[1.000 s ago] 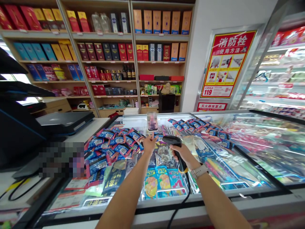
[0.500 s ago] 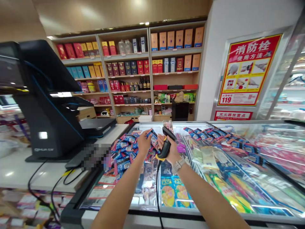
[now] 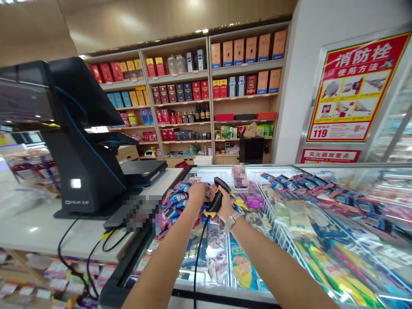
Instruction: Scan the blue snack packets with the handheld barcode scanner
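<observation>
Both my arms reach out in front of me, over the glass top of the freezer [image 3: 225, 297]. My left arm [image 3: 169, 257] goes up from the bottom and leans a little to the right. My right arm [image 3: 270, 262] comes in from the lower right corner and slants up to the left, so my two hands almost meet.

My right hand [image 3: 226, 205] is curled around the grip of the black scanner [image 3: 217, 200], and it has a good hold. The scanner is tipped, with its head at the top and its yellow bottom end down to the left. A black cord [image 3: 198, 253] hangs from that end and runs down between my arms. I have a pale watch [image 3: 231, 220] on my right wrist.

My left hand [image 3: 197, 193] is just beside the scanner, at the right side of the heap of blue packets [image 3: 172, 210]. The back of it faces me and hides its fingers, so I can't tell how far open it is or if it has a packet.

More blue packets [image 3: 289, 183] lie in a long row off to the right, well apart from my hands.
</observation>
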{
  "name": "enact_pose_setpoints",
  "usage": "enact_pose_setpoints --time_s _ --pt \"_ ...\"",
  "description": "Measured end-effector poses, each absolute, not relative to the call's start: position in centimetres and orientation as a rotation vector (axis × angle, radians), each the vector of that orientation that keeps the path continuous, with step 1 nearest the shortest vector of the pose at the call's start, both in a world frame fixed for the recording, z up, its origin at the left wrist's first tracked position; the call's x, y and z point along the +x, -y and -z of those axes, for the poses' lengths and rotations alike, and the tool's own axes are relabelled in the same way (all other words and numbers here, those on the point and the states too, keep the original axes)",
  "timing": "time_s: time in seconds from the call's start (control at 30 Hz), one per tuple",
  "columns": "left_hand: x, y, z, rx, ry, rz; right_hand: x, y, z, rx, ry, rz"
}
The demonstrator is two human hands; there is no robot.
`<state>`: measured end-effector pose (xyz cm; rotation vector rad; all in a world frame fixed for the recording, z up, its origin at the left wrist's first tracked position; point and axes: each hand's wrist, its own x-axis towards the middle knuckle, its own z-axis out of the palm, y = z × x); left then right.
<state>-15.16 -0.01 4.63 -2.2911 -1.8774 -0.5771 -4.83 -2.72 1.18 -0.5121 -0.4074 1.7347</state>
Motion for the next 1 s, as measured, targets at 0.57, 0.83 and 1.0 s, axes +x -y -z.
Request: enact_pose_setpoints --time_s 0.57,0.83,1.0 --pt "12.6 1.6 -2.4 -3.074 1.178 1.191 30.6 10.7 1.5 -0.704 0.107 -0.645" --pt "31.0 3.0 -0.1 -3.533 0.834 0.990 37.1 13.5 4.1 -0.775 -0.287 -0.356" --pt "36.9 1.8 0.2 -3.570 0.634 0.664 37.5 13.0 4.3 -0.812 -0.391 -0.336"
